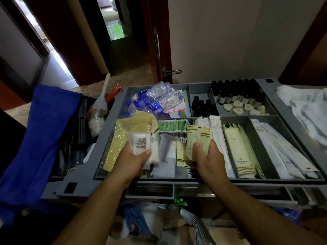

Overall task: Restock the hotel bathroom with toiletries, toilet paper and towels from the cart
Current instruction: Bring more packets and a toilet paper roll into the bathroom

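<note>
I look down on the grey cart tray (276, 105), divided into compartments of wrapped toiletries. My left hand (131, 159) grips a small stack of white sachets (141, 143) above the front left compartment. My right hand (208, 157) holds a bundle of cream packets (195, 139) over the middle compartment. Long white and cream sachets (237, 149) fill the compartments to the right. Dark small bottles (235, 93) and round soaps (246, 107) stand at the back. White towels (306, 106) lie on the cart's right side.
Crushed water bottles (157, 99) fill the back left compartment. A blue cloth (40, 137) hangs on the cart's left, beside a bin with brush handles (104, 96). An open doorway (123, 50) lies beyond the cart. Bags and papers (150, 225) sit below the tray.
</note>
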